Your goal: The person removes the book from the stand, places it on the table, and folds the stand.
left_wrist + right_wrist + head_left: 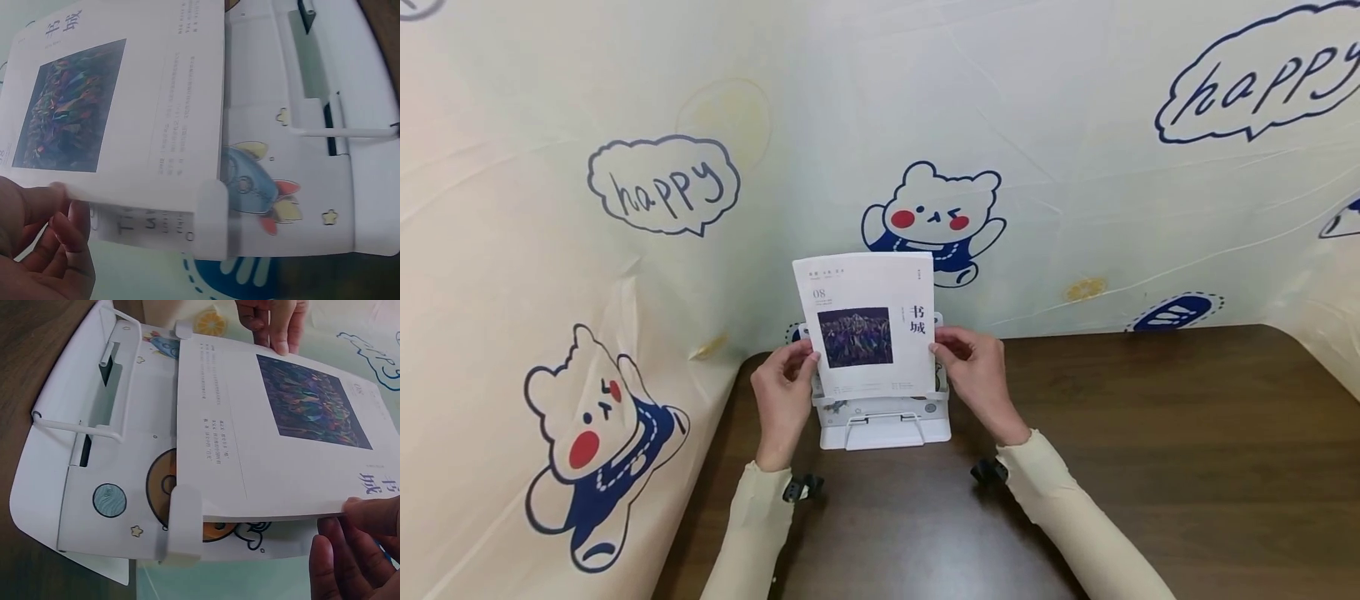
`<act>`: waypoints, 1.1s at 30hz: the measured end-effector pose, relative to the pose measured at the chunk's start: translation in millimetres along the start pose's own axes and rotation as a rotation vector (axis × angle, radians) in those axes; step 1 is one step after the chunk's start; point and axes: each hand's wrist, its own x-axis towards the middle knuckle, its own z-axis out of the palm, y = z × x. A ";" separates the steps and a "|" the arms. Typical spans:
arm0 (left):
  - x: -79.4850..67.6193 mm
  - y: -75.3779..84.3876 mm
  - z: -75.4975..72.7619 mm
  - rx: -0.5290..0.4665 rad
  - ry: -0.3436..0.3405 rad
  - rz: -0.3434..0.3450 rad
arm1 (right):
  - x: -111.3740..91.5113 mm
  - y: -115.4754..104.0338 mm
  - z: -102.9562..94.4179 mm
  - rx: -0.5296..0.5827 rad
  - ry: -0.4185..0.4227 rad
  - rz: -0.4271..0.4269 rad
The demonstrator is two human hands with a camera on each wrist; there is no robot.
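A white magazine with a dark picture on its cover stands upright, leaning slightly back, on a white book stand. My left hand pinches its left edge between thumb and fingers, and my right hand pinches the right edge at about the same height. In the right wrist view, the magazine's bottom edge sits at the stand's side clip. The left wrist view shows the other clip at the opposite corner. Cartoon prints on the stand's backboard show below the magazine.
The stand is on a dark brown wooden table, close to its back edge. Behind and to the left hangs a pale curtain printed with cartoon bears and speech bubbles. A wire support folds out at the stand's front.
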 end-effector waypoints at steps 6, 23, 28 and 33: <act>1.5 5.6 -1.7 -0.001 0.022 0.011 | -0.8 -5.2 -2.1 0.009 0.007 -0.009; -4.1 20.2 -6.6 -0.043 0.035 0.060 | -1.5 -17.8 -16.1 0.042 0.025 -0.035; -6.5 24.6 -7.5 -0.080 0.008 0.053 | -3.1 -18.9 -24.7 0.031 0.005 -0.027; -9.6 29.9 -6.1 -0.111 -0.032 0.055 | -3.2 -18.9 -34.6 0.024 0.003 -0.027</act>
